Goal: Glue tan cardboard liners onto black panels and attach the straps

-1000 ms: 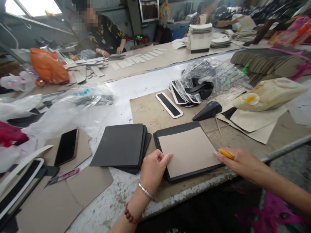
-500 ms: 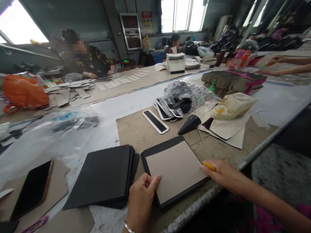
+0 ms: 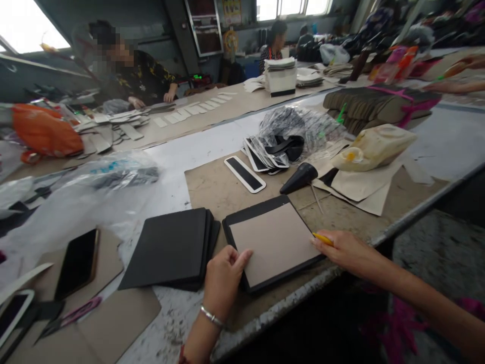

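A beige rectangular card (image 3: 276,242) lies on top of some black sheets (image 3: 261,208), leaving a black margin showing, widest along the far side. At the card's left edge my left hand (image 3: 224,275) is closed, thumb on top and the other fingers curled at the side. My right hand (image 3: 343,249) pinches a yellow pencil-like marking tool (image 3: 323,239), its tip at the card's right edge. Some of these fingers touch that edge too. Just left of my left hand sits a second stack of black sheets (image 3: 168,247).
Beyond the card lie a black cone-shaped nozzle (image 3: 299,178), a black strip with white border (image 3: 245,174) and a stained plastic bottle (image 3: 373,146). A phone (image 3: 77,263) and pink-handled cutter (image 3: 81,310) are at left. A co-worker (image 3: 142,76) sits across the table.
The view has tilted down, so the far things sit higher and more of the near left table shows. Both hands keep about the same places at the card's edges.
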`<move>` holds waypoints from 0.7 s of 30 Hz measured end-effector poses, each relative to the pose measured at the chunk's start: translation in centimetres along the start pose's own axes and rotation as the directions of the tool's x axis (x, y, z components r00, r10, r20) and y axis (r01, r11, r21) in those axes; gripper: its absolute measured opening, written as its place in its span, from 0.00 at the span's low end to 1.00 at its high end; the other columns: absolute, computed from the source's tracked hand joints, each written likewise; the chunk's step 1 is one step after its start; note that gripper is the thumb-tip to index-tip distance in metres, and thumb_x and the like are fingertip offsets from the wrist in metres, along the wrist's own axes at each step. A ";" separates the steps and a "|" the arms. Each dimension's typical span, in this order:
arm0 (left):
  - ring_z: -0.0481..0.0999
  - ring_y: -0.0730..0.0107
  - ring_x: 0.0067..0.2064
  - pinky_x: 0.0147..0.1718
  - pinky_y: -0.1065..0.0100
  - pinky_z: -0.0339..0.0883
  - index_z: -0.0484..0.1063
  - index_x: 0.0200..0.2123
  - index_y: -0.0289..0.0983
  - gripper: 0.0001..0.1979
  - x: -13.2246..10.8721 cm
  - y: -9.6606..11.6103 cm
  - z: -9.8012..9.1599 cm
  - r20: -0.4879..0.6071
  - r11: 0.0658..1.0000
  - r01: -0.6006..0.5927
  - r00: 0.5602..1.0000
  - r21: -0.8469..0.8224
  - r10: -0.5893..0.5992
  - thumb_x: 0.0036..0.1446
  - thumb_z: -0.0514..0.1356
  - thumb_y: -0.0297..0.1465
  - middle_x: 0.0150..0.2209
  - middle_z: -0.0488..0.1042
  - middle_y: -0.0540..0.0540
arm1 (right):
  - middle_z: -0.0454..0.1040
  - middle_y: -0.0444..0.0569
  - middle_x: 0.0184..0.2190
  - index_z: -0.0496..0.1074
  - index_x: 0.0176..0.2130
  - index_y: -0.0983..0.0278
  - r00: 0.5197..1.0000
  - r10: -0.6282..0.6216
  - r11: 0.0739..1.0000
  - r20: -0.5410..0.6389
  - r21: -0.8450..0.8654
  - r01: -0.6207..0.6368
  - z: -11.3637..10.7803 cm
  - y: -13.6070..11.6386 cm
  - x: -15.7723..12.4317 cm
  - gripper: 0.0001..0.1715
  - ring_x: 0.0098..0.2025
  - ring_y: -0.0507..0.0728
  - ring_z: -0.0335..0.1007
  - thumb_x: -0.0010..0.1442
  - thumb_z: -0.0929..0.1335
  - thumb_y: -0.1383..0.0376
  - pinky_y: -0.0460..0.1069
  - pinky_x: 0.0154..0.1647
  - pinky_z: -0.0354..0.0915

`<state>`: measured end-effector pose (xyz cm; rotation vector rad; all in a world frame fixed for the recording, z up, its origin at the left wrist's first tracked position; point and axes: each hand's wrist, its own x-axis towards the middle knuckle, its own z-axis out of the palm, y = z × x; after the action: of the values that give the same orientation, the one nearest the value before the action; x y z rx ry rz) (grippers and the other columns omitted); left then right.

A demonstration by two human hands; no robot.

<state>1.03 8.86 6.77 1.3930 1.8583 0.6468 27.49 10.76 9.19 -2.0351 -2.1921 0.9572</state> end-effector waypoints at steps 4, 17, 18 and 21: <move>0.56 0.72 0.22 0.24 0.69 0.47 0.55 0.16 0.39 0.22 0.0 0.0 0.0 0.000 1.000 -0.004 1.000 0.001 0.004 0.46 0.58 0.49 0.16 0.56 0.55 | 0.72 0.52 0.29 0.63 0.27 0.61 1.000 0.000 0.999 0.000 -0.047 0.000 0.0 0.0 0.2 0.20 0.34 0.60 0.68 0.59 0.53 0.53 0.52 0.36 0.58; 0.57 0.72 0.22 0.24 0.69 0.47 0.56 0.16 0.39 0.22 0.0 0.1 0.0 0.000 0.999 -0.024 1.000 0.039 0.024 0.47 0.58 0.47 0.16 0.57 0.55 | 0.73 0.52 0.29 0.64 0.27 0.62 0.999 -0.041 0.998 -0.006 -0.050 0.041 -0.2 0.1 0.0 0.21 0.34 0.59 0.69 0.59 0.53 0.53 0.51 0.35 0.59; 0.57 0.72 0.22 0.24 0.69 0.47 0.56 0.16 0.39 0.22 0.0 0.1 -0.1 0.005 0.999 -0.022 1.000 0.039 0.022 0.47 0.58 0.47 0.16 0.57 0.55 | 0.73 0.52 0.30 0.64 0.28 0.62 0.999 -0.034 0.998 0.001 -0.061 0.034 -0.2 0.1 0.1 0.20 0.34 0.59 0.69 0.59 0.53 0.54 0.51 0.36 0.58; 0.57 0.72 0.22 0.24 0.69 0.47 0.56 0.16 0.39 0.21 0.1 0.2 -0.1 0.015 0.999 -0.015 1.000 0.043 0.014 0.47 0.58 0.47 0.16 0.57 0.55 | 0.73 0.52 0.30 0.62 0.28 0.62 1.000 -0.006 0.993 0.001 -0.121 0.006 0.0 0.0 0.1 0.18 0.35 0.60 0.68 0.61 0.54 0.55 0.51 0.37 0.58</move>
<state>1.07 9.00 7.01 1.4362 1.8624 0.6054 27.50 10.86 9.15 -2.0752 -2.3093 0.8438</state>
